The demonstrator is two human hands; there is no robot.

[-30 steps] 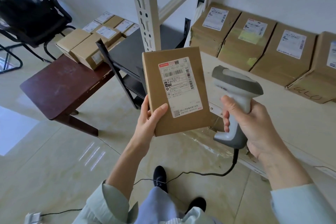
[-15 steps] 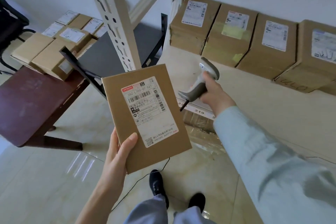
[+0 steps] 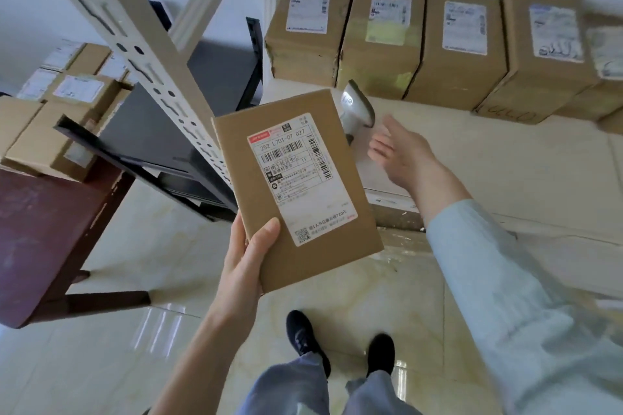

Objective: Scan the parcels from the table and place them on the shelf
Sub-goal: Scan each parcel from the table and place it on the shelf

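Observation:
My left hand [image 3: 247, 256] grips a flat brown parcel [image 3: 344, 219] by its lower left corner, thumb on the front, white label facing me. The parcel hangs in the air in front of the shelf's edge. The grey handheld scanner [image 3: 357, 108] lies on the pale shelf board [image 3: 488, 172], partly hidden behind the parcel's top corner. My right hand [image 3: 401, 152] hovers just right of the scanner with fingers straight and spread, holding nothing. Several labelled brown boxes [image 3: 381, 40] stand in a row at the back of the shelf against the wall.
A perforated shelf upright [image 3: 141, 54] slants across the left. Behind it a dark red table [image 3: 47, 232] carries several more parcels [image 3: 50, 131]. A black rack [image 3: 161, 145] stands between table and shelf. My feet [image 3: 340, 344] are on the glossy tile floor.
My right hand set the scanner down on the shelf board and let go, its fingers now spread. The left hand kept the parcel and brought it nearer the shelf.

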